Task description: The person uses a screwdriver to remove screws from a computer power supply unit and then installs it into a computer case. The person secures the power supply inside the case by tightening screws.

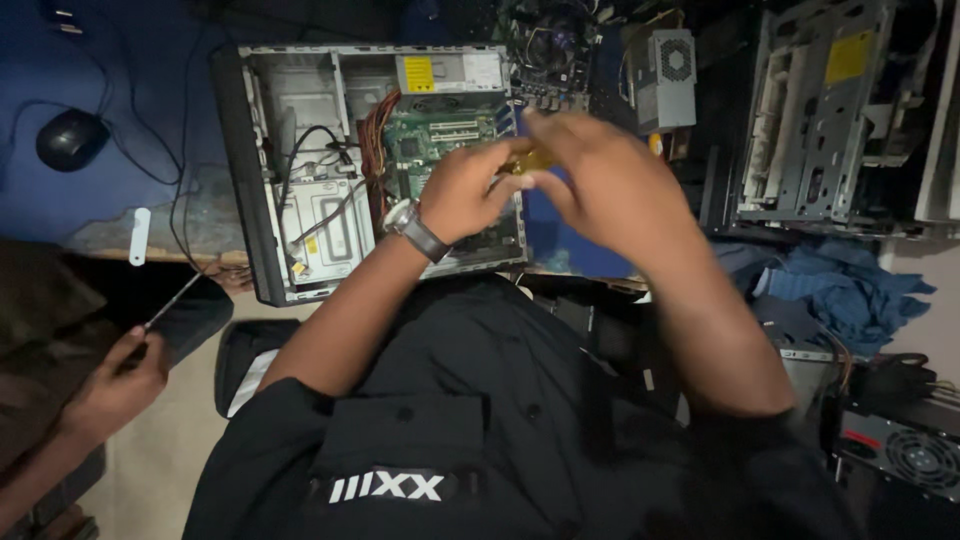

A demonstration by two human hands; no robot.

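Hands, left hand (462,190) and right hand (590,175), both pinching small gold-coloured part (528,161) over open computer case (300,160) by table's near edge, gripping lightly, keeping clear of green motherboard (440,135).

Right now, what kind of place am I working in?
Likely a computer repair workshop. An opened desktop case lies on the bench with its green motherboard exposed, another stripped metal chassis sits at right, and loose power supply units lie around.

Both hands raised together, left hand (465,190) fingers pinched, right hand (600,185) curled, blurred
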